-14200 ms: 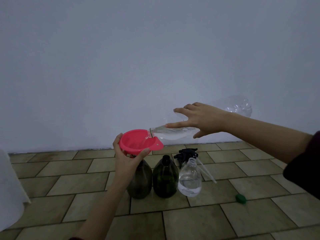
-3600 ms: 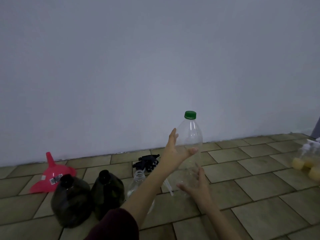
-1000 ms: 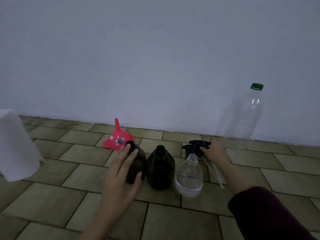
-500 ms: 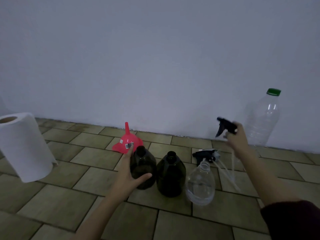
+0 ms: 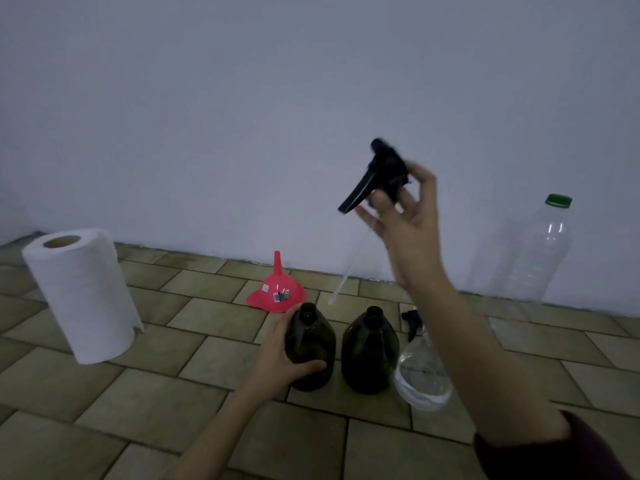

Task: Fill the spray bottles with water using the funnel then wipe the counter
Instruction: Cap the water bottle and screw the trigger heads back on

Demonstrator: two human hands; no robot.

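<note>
A plain pale wall fills the upper part of the scene, meeting a tiled tabletop of dull tan rectangular tiles laid in staggered rows. The light is dim.

At the left stands an upright roll of white paper towel, its cardboard core visible at the top. At the far right, against the wall, stands a tall clear plastic bottle with a green cap; whether any water is in it cannot be made out.

Near the middle of the tabletop three uncapped spray bottles stand in a row. The left dark bottle and the middle dark bottle are nearly touching. Just to their right stands a clear spray bottle, partly hidden by the right forearm, with a little water in its base.

The left hand wraps around the left dark bottle, thumb across the front and fingers behind, gripping it where it stands.

The right hand is raised above the bottles, pinching a black trigger sprayer head between thumb and fingertips. A thin clear dip tube hangs from it, slanting down toward the left dark bottle; its tip is above and apart from that bottle's mouth.

Behind the dark bottles a pink funnel rests upside down, spout pointing up, with a barcode label on its side. A second black sprayer head lies behind the clear spray bottle, mostly hidden.
</note>
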